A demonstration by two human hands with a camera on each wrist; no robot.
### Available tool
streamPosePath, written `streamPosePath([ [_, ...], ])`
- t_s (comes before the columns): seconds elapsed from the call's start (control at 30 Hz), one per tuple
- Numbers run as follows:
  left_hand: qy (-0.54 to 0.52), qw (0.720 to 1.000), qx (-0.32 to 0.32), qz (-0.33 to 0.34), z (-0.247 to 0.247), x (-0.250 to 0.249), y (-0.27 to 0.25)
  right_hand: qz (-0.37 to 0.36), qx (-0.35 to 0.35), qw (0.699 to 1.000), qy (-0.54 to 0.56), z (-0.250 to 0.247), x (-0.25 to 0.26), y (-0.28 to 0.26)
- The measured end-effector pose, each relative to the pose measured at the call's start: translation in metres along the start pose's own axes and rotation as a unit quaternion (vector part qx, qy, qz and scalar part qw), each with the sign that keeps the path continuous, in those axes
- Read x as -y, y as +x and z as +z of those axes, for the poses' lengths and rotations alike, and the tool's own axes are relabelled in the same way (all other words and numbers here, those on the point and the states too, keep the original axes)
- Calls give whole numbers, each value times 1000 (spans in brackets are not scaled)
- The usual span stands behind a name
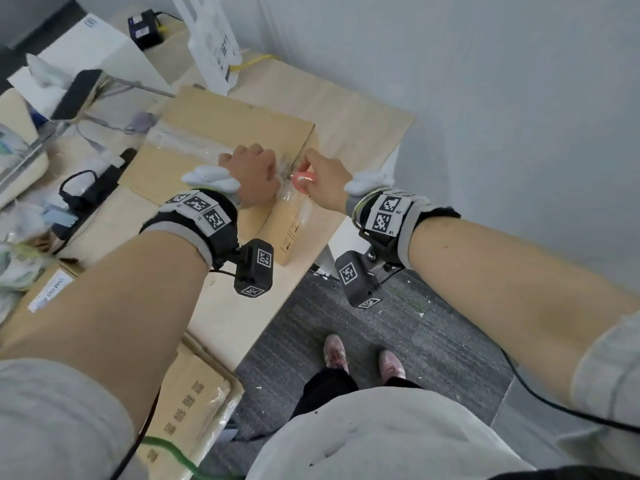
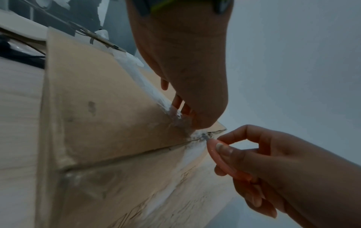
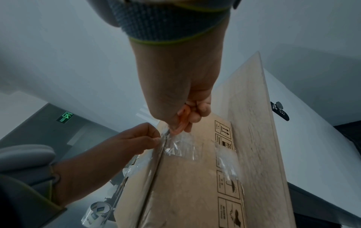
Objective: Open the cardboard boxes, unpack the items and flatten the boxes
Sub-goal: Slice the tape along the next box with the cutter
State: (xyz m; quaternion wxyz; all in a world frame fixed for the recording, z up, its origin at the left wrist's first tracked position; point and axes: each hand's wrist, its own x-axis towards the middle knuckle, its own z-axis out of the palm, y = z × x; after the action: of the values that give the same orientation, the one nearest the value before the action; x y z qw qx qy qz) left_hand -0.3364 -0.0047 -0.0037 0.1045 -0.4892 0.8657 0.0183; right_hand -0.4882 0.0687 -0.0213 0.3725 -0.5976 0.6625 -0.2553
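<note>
Your right hand (image 1: 323,183) pinches a small pink cutter (image 2: 224,160) at the near end of the taped seam (image 1: 194,140), which runs leftward across the cardboard box (image 1: 221,123) on the tabletop (image 1: 349,123), beneath your left hand (image 1: 251,171) gripping loose tape there

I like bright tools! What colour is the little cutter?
Pinkish orange. The cutter in the right hand shows best in the left wrist view.
</note>
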Motion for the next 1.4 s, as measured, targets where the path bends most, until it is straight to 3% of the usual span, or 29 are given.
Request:
streamPosePath([
  [0.4, -30, 986, 151, 64, -36, 5, 13, 17, -10, 999, 27, 4, 4, -1],
  [0.53, -39, 982, 173, 59, -37, 4, 14, 36, -5, 999, 13, 8, 6, -2],
  [1.2, -106, 991, 86, 5, -26, -5, -7, 75, 32, 997, 14, 21, 11, -10],
  [1.4, -123, 989, 87, 3, -25, -5, -10, 67, 27, 997, -8, 21, 15, -11],
])
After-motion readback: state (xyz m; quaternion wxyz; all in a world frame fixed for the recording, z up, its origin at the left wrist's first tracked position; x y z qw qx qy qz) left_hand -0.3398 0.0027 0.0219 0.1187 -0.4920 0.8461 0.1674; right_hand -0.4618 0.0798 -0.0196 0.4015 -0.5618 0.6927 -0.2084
